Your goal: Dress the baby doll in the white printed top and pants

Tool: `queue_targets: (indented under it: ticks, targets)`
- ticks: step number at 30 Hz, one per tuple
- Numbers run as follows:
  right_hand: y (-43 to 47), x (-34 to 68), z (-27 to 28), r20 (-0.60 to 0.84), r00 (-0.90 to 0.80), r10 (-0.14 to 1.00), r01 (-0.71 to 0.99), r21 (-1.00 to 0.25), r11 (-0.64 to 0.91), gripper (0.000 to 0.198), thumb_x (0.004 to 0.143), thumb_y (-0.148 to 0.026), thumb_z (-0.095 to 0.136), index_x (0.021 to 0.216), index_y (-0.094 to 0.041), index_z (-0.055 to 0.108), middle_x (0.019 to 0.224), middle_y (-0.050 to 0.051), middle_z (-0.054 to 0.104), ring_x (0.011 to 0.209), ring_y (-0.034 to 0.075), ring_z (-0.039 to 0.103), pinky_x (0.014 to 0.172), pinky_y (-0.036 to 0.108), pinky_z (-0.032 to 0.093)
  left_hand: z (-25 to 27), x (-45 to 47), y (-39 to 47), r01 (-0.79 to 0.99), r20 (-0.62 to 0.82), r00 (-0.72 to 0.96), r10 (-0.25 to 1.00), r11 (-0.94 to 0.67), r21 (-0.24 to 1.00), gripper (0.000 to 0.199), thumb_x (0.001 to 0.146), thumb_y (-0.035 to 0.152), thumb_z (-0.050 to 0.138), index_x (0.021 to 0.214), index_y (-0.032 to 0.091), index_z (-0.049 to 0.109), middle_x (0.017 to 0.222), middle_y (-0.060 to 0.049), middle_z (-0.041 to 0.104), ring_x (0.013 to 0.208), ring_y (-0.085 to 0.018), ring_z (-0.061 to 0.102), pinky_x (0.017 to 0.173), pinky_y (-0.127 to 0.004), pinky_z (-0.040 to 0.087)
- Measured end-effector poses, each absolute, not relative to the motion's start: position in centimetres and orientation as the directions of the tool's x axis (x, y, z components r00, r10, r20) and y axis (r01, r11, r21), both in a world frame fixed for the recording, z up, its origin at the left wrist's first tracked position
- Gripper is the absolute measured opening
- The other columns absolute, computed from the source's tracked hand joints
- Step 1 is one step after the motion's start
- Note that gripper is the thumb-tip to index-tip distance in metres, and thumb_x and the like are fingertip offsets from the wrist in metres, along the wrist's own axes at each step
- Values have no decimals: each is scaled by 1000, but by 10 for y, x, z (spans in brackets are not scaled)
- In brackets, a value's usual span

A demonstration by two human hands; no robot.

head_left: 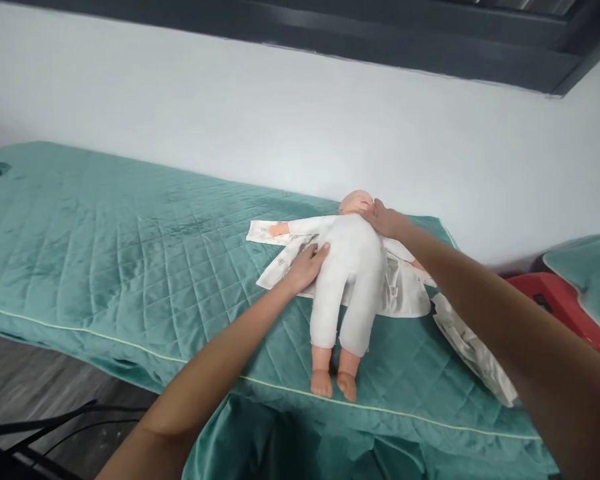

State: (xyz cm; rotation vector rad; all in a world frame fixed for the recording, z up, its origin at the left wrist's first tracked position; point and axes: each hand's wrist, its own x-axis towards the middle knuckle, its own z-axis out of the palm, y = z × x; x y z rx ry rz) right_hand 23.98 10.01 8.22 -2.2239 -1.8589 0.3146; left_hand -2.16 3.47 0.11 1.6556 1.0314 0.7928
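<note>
A baby doll (353, 257) with a white cloth body lies on its back, its bare feet toward me. Spread out beneath it is a white printed baby shirt (410, 293), with sleeves out to both sides. My left hand (307, 267) rests against the doll's hip at the left, fingers partly tucked behind its body and thumb on top. At the doll's neck and shoulder lies my right hand (384, 219), fingers extended beside the head. Part of the doll's right-side arm is hidden behind my forearm.
A green quilted cover (155, 267) lies over the bed against a white wall (205, 113). At the right are a folded white cloth (473, 347) and a red object (555, 300) beside a green cushion (590, 273). A dark ledge (330, 33) runs above.
</note>
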Motion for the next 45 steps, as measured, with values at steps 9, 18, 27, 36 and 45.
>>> queue_targets:
  ticks: [9, 18, 27, 36, 45]
  targets:
    - [103, 113, 79, 54, -402, 914, 912, 113, 395, 41, 92, -26, 54, 130, -12, 51, 137, 19, 53, 124, 36, 48, 104, 51, 38, -10, -38, 67, 919, 323, 298, 898, -362, 159, 31, 97, 27, 42, 116, 15, 65, 120, -19, 60, 117, -36, 52, 91, -48, 45]
    - [125, 94, 59, -61, -421, 905, 905, 38, 424, 31, 91, -20, 51, 120, -14, 56, 123, 16, 65, 106, 29, 60, 85, 40, 47, -22, -57, 80, 837, 355, 99, 930, -271, 476, 26, 97, 31, 46, 102, 19, 69, 108, -11, 66, 108, -26, 57, 91, -36, 44]
    - [103, 135, 68, 5, -470, 883, 873, -144, 465, 45, 92, -58, 50, 117, -23, 63, 117, 8, 70, 101, 29, 63, 79, 37, 44, -20, -70, 88, 183, 166, -219, 962, -126, 975, 20, 83, 31, 57, 77, 15, 67, 72, 1, 62, 71, -13, 53, 67, -24, 39]
    - [98, 124, 51, -38, -337, 941, 937, 86, 339, 54, 97, -57, 43, 120, -13, 64, 116, 19, 68, 109, 37, 61, 93, 50, 41, -15, -66, 76, 164, 288, -109, 952, -268, 949, 27, 89, 42, 57, 81, 18, 64, 76, 2, 60, 73, -12, 53, 71, -23, 41]
    - [76, 140, 61, 281, -259, 924, 933, -176, 315, 31, 96, -34, 47, 117, -16, 63, 120, 15, 67, 112, 31, 60, 94, 45, 45, -19, -62, 68, 664, 578, 55, 814, -462, 588, 26, 98, 27, 42, 114, 18, 61, 111, -10, 65, 101, -20, 59, 89, -33, 46]
